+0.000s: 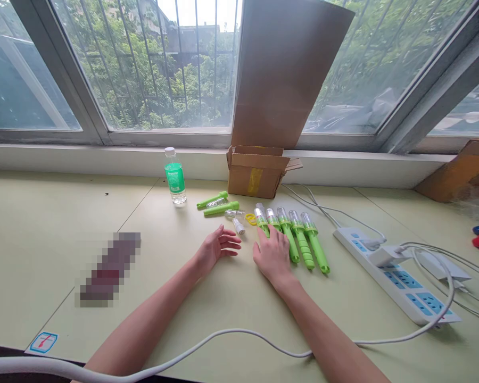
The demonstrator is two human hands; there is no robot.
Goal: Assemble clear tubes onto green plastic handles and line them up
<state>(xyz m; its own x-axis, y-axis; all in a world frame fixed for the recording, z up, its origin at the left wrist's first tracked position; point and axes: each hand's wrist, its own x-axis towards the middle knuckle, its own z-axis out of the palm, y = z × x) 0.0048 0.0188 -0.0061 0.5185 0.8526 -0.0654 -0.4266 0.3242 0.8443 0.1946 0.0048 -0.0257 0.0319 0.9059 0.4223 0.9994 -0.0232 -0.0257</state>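
My left hand hovers at the middle of the table, fingers loosely spread and holding nothing. Close to its fingertips lies a small white cylindrical piece. My right hand is closed over the handle of the leftmost green stick, which has a clear ribbed cap; that handle is mostly hidden. Beside it, several similar capped green sticks lie in a row. Farther back on the left are loose green handles, clear caps and yellow rings.
A bottle with a green label stands at the back. Behind the parts is an open cardboard box. A white power strip with cables lies right. One white cable crosses in front. At left lies a blurred dark object.
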